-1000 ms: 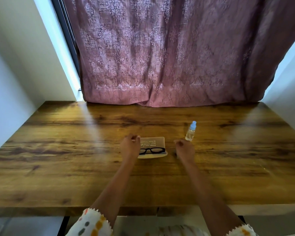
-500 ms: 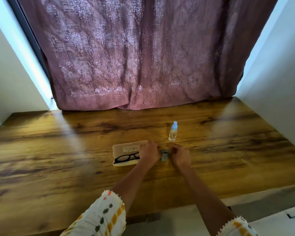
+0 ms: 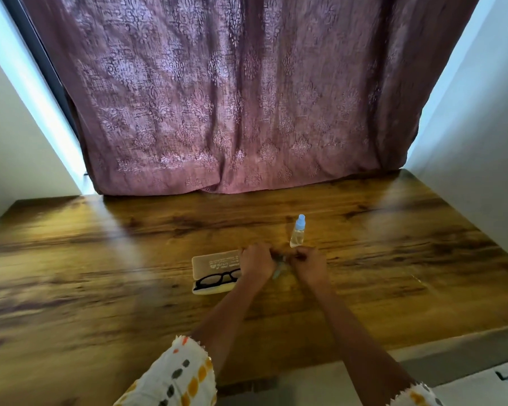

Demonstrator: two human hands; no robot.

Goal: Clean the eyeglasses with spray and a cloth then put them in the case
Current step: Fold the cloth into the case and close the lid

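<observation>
Both your hands meet at frame centre, left hand [image 3: 255,263] and right hand [image 3: 310,266] closed on a small bluish cloth [image 3: 278,269] between them. Black eyeglasses [image 3: 217,280] lie in the open case [image 3: 214,263] just left of your left hand; the spray bottle [image 3: 297,232] stands just above your right.

Black glasses [image 3: 216,280] in open beige case [image 3: 214,262]; spray btl [image 3: 297,231] upright nearby.
</observation>
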